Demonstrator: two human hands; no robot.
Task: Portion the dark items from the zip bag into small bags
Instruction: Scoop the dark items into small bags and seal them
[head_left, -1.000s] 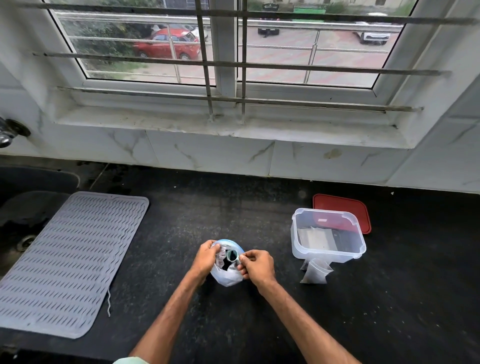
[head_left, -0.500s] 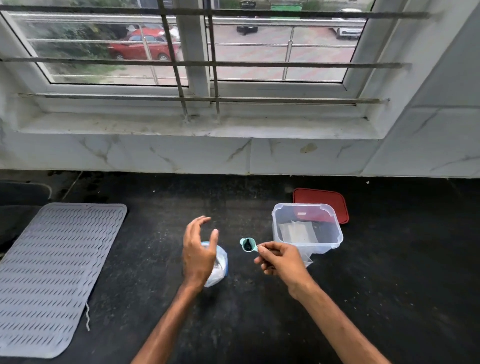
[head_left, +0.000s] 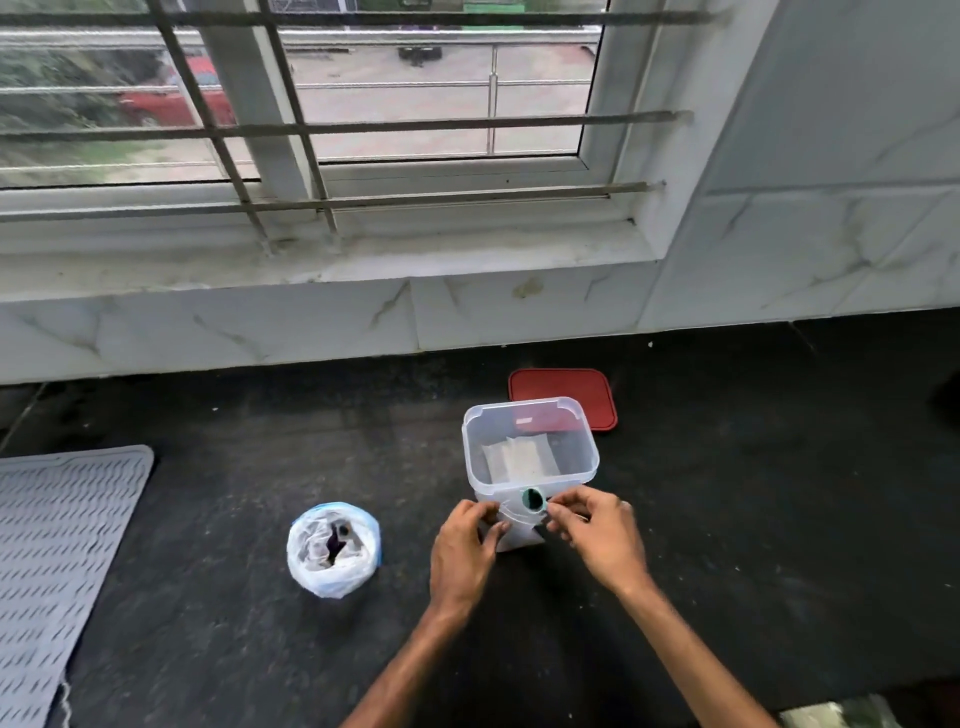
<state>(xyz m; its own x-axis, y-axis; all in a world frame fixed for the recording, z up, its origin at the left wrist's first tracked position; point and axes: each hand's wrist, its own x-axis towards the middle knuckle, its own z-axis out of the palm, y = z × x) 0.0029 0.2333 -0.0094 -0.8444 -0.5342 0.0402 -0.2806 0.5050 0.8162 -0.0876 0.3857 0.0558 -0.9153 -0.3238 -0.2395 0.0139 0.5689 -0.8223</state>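
The zip bag (head_left: 334, 550) stands open on the black counter, left of my hands, with dark items showing inside. My right hand (head_left: 597, 535) pinches the handle of a small teal scoop (head_left: 532, 500) with dark contents. The scoop hangs over the mouth of a small clear bag (head_left: 517, 532) that stands against the front of the clear plastic container (head_left: 530, 447). My left hand (head_left: 465, 545) holds the small bag's left edge between fingers and thumb. Flat small bags lie inside the container.
A red lid (head_left: 563, 397) lies behind the container. A grey ribbed mat (head_left: 57, 561) covers the counter's left side. The tiled wall and barred window stand behind. Something pale pokes in at the bottom right corner (head_left: 836, 714).
My right hand carried the scoop from the zip bag rightward to the small bag by the container. My left hand let go of the zip bag and took the small bag's edge.
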